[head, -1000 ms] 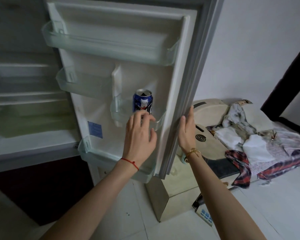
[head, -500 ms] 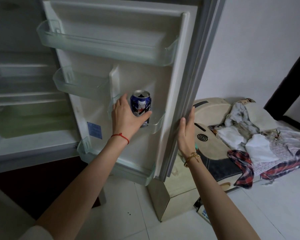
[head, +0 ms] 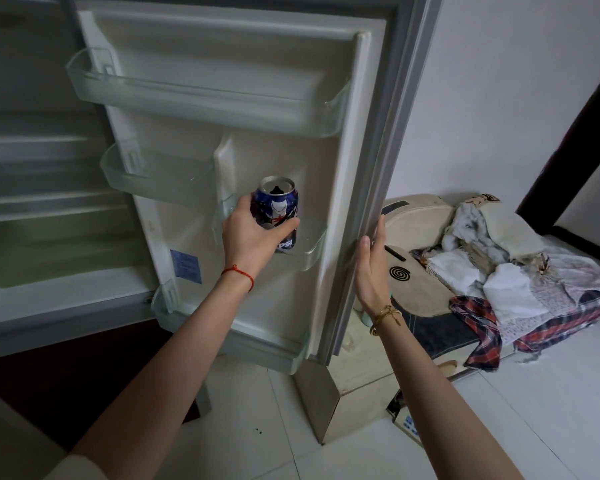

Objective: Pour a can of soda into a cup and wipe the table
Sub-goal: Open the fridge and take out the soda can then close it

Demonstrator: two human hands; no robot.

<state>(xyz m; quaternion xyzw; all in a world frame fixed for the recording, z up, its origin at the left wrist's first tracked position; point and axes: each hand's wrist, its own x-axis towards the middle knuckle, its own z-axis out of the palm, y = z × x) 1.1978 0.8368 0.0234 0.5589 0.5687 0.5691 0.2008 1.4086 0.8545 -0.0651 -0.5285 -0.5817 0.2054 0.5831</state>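
A blue soda can (head: 278,202) with an opened top stands upright in a clear bin (head: 309,249) on the inside of the open fridge door (head: 347,140). My left hand (head: 252,233) grips the can around its lower half, thumb on the right side and fingers behind. My right hand (head: 371,263) rests with straight fingers against the outer edge of the door. No cup or cloth for wiping is in view.
Clear door shelves (head: 205,98) sit above and below the can. The fridge interior (head: 42,202) lies to the left. A pile of clothes (head: 506,271) lies on a low cream cabinet (head: 416,244) at the right. White tiled floor (head: 499,427) spreads below.
My left hand moved up from below the bin and closed around the can. The right hand stayed on the door edge.
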